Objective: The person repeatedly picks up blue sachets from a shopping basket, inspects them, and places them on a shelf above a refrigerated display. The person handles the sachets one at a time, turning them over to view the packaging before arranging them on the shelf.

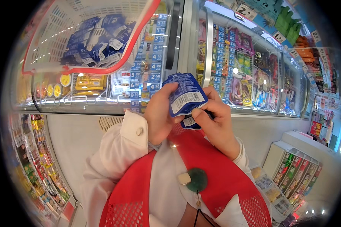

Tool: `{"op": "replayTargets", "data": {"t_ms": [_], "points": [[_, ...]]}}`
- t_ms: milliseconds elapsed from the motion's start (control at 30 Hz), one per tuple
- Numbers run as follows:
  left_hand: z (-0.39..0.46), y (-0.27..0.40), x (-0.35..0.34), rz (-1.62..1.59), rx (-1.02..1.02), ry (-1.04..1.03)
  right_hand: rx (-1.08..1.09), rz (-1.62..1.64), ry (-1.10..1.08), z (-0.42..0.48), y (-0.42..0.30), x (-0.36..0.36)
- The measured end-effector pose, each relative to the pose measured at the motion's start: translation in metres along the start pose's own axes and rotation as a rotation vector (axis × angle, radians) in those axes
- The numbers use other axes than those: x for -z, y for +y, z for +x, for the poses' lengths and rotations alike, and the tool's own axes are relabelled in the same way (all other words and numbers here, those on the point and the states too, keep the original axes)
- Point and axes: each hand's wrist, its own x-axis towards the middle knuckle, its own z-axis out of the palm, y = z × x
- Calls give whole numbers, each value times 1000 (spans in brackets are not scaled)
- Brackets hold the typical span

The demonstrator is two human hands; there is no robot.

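In front of my chest, my left hand grips the left edge of a small blue packet with its thumb on top. The packet bears white print and a white barcode label. My right hand pinches its lower right corner between thumb and fingers. Below it, a second blue packet with a barcode is partly covered by the first packet and my right fingers. Up and to the left, a white plastic shopping basket with a red rim contains several similar blue packets.
The basket rests over a glass-topped chest freezer stocked with packaged goods and price tags. A metal handle crosses the freezer to the right. Snack shelves stand at lower left, a sweets rack at lower right. A slatted beige object lies beneath my left sleeve.
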Motion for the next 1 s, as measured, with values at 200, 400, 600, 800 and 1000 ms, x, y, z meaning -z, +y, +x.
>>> {"op": "replayTargets", "data": {"t_ms": [200,400,600,800,1000], "points": [[4,-2,7,-94,-26,-159,108,-384,-23,4,-16,-5],[14,-6,27,-116,-92,-361,95,-423,-18,8,-18,-12],[21,-11,36,-176,-30,-394,130,-448,-21,9,-17,-13],[8,-6,15,-27,-143,-215,96,-302,9,7,-13,-4],[1,7,23,534,-398,-304,-394,538,120,-6,31,20]]}}
